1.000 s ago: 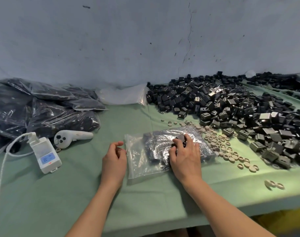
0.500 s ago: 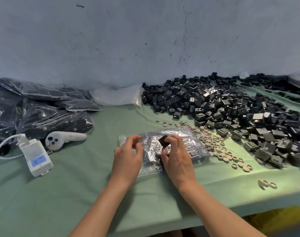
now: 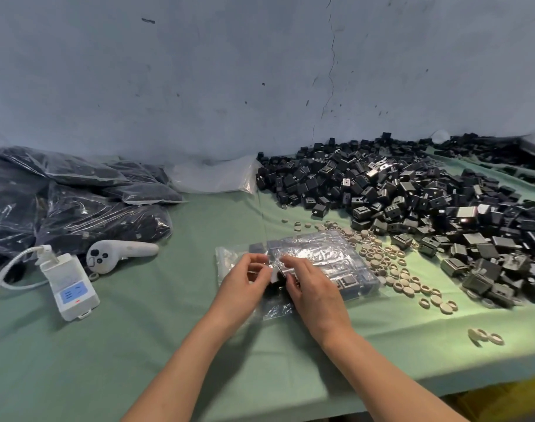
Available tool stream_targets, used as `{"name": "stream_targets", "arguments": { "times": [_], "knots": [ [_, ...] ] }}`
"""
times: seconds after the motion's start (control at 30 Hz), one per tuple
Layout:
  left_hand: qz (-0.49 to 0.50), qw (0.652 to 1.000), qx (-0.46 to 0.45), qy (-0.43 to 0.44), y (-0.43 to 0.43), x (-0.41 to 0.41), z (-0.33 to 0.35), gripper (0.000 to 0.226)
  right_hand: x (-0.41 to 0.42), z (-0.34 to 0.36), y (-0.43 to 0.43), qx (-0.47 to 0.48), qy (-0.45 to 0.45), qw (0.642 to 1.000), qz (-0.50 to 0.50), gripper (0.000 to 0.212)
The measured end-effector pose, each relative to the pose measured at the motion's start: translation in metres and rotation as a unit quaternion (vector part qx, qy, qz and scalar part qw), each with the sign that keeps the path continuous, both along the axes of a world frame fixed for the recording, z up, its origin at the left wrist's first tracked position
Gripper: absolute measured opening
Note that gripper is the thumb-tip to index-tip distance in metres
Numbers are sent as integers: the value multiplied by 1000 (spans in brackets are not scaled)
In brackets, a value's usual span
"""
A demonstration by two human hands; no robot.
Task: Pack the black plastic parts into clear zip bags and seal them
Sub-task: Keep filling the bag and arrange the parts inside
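Left hand (image 3: 244, 283) pinches the half-filled zip bag (image 3: 321, 254) open; right hand (image 3: 313, 289) pinches a black part (image 3: 279, 275) at its mouth. Filled bags (image 3: 101, 220) lie left of the fingers, a big pile (image 3: 397, 193) unpacked right.

Dim, soft light (edges warped)

left hand (image 3: 244, 278) come across to pinch bag (image 3: 321, 260) mouth, black part (image 3: 279, 274) lowered to it

The black part (image 3: 278, 277) is mostly hidden behind fingers (image 3: 293, 264); the parts pile (image 3: 412, 193) runs off the right edge.
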State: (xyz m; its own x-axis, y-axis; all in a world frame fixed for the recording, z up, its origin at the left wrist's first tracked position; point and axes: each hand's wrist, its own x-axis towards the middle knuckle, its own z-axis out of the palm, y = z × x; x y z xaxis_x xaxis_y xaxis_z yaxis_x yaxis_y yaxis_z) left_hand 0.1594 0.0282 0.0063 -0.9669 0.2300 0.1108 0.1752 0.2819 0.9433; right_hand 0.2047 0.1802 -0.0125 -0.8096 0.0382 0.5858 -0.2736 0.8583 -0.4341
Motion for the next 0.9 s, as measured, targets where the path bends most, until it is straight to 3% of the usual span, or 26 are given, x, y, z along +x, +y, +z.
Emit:
{"name": "stream_targets", "arguments": {
  "times": [0.17,0.3,0.5,0.6,0.7,0.9],
  "knots": [
    [-22,997,-73,28,7,-1,-4,18,-1,1,2,14,-20,1000,-19,25],
    [-23,994,-74,78,2,2,-3,28,-1,1,2,24,-1,999,-27,18],
    [147,986,8,83,-49,0,0,33,-3,-4,6,11,-45,996,-72,30],
    [163,985,16,60,-71,6,-8,33,-5,-5,6,9,-60,994,-87,29],
    [128,989,-49,52,-76,14,-20,39,-6,-4,6,-1,-64,994,-91,29],
    [165,945,-221,176,-73,20,-26,53,-5,-5,5,-2,-62,993,-98,27]
  ]
}}
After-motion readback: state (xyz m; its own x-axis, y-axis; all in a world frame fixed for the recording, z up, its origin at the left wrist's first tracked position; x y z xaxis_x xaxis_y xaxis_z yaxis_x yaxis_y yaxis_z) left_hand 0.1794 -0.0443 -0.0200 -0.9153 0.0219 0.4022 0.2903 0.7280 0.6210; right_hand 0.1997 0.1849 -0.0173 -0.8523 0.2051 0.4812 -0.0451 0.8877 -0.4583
